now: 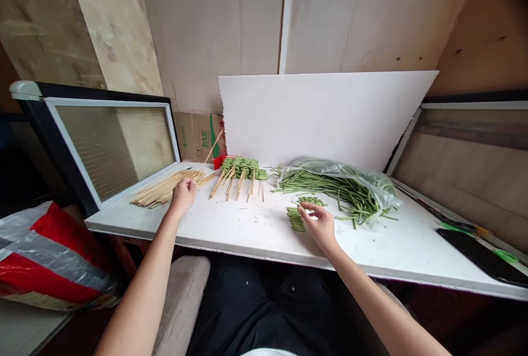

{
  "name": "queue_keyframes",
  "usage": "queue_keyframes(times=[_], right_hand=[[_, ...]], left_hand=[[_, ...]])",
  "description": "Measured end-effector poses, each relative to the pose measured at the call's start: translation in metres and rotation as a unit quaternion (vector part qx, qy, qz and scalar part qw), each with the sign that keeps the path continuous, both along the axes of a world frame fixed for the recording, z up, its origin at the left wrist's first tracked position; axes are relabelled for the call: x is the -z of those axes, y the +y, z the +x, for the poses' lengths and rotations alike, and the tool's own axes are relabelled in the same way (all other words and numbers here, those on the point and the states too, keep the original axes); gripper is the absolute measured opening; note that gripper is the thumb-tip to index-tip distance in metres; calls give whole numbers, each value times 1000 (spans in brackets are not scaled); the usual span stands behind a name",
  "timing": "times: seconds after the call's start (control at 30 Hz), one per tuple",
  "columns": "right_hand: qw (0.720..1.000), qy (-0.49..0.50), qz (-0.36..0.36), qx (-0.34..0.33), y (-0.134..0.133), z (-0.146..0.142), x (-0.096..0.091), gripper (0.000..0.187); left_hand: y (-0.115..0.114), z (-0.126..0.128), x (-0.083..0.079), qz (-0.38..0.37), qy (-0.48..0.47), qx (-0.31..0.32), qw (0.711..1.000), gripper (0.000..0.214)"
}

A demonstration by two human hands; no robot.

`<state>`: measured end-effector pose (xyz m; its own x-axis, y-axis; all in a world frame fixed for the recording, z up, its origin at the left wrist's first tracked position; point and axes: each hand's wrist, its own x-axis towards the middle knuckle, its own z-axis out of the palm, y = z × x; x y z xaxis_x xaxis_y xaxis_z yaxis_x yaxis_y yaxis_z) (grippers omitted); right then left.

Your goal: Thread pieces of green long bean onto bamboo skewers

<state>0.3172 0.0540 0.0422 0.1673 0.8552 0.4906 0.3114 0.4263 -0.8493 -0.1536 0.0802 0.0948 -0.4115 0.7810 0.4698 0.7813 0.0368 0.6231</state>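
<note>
My left hand (183, 195) is closed in a pinch round a bamboo skewer (213, 149), which points up and away to the right. Beneath and beside that hand lies a spread heap of bare bamboo skewers (159, 188). My right hand (319, 226) pinches at short cut pieces of green bean (295, 219), thumb and forefinger close together; the exact piece between them is small and partly hidden. Another small row of cut beans (312, 201) lies just behind the fingers. Between my hands, farther back, finished bean skewers (243, 169) are stacked with their sticks towards me.
A clear plastic bag (381, 185) of long green beans (317, 184) lies at the right. A white board (322, 119) and a cardboard box (198, 136) stand behind. Framed panels flank the white table (231, 229). A black phone (480, 254) lies near the right edge.
</note>
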Motion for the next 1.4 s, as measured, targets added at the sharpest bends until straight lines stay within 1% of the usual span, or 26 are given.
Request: queue_keyframes(times=[0.1, 0.17, 0.23, 0.3, 0.4, 0.5, 0.57, 0.67, 0.77, 0.9, 1.1, 1.4], right_hand=[[997, 74, -11, -14, 6, 9, -4, 57], [993, 117, -11, -12, 11, 19, -9, 63], [990, 139, -14, 0, 16, 32, -14, 66], [989, 147, -22, 8, 20, 43, -17, 67], [989, 140, -53, 9, 21, 50, -15, 65], [989, 129, -76, -1, 17, 46, -8, 64], [989, 127, -76, -10, 13, 41, -3, 63], [989, 128, -74, -20, 8, 34, 3, 60], [987, 138, -71, -42, 5, 31, 6, 61], [979, 181, -77, -60, 8, 33, 10, 64], [975, 203, -73, -46, 10, 38, 13, 64], [976, 201, -74, -38, 7, 37, 10, 63]], left_hand=[[2, 26, -4, 0, -50, 91, 995, 29], [1, 46, -1, -16, -45, 116, 992, 24], [0, 68, 5, -33, -35, 141, 989, 21], [-4, 92, 15, -41, -25, 161, 986, 21], [-16, 128, 34, -23, 9, 164, 986, 17], [-32, 155, 55, -35, 47, 234, 970, 23], [-43, 167, 64, -43, 64, 280, 957, 29], [-54, 175, 68, -53, 74, 297, 951, 34], [-62, 180, 65, -51, 97, 295, 949, 39], [-69, 186, 65, -36, 130, 291, 947, 41], [-71, 187, 71, -9, 143, 269, 953, 42], [-71, 189, 70, -12, 152, 261, 953, 41]])
